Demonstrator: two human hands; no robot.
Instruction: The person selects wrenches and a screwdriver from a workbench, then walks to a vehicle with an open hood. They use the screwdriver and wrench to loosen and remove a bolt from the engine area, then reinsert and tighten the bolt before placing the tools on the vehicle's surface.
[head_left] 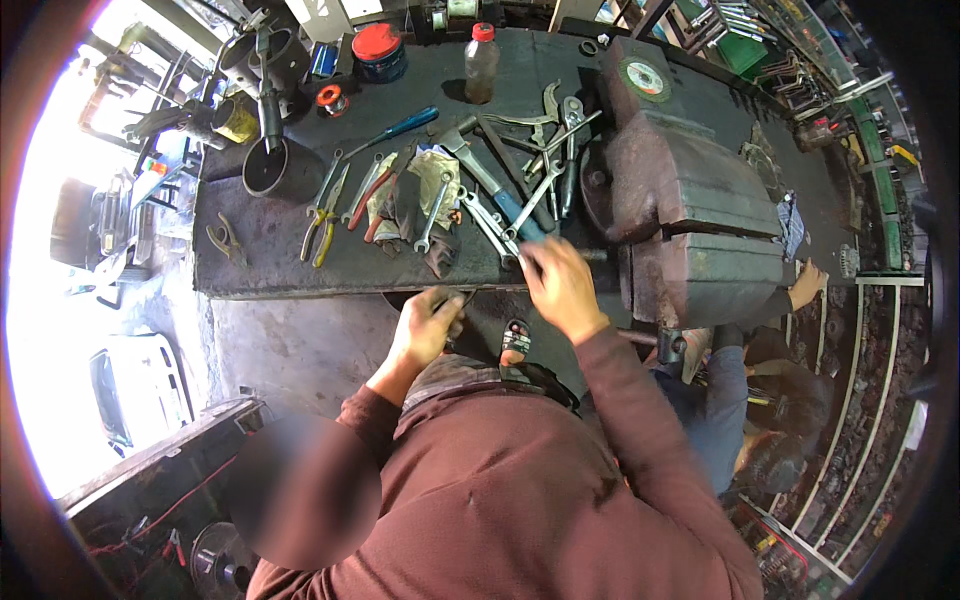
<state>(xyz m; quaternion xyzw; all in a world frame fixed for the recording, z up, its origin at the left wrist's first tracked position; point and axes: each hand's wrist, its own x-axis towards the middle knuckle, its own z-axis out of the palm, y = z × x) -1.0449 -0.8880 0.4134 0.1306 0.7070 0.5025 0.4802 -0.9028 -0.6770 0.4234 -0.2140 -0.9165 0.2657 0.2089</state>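
My left hand [428, 325] is held just off the bench's front edge, thumb and fingers pinched together. Something dark shows at its fingertips, too small to name. Over the same edge, my right hand [562, 285] has its fingers curled, next to the lower ends of some combination wrenches [485, 222] and the blue handle of a hammer [508, 205]. What it grips, if anything, is hidden by the fingers. Left of these, another wrench [434, 212] lies on a crumpled rag [432, 170]. Red-handled pliers [372, 197] and yellow-handled pliers [318, 235] lie farther left.
A big bench vise [690, 180] stands at right, with a grinding disc [645, 80] behind it. A red-capped bottle [481, 65], a red-lidded tub [378, 52] and a metal cup [278, 170] stand on the bench. Another person's hand [808, 285] rests at the right edge.
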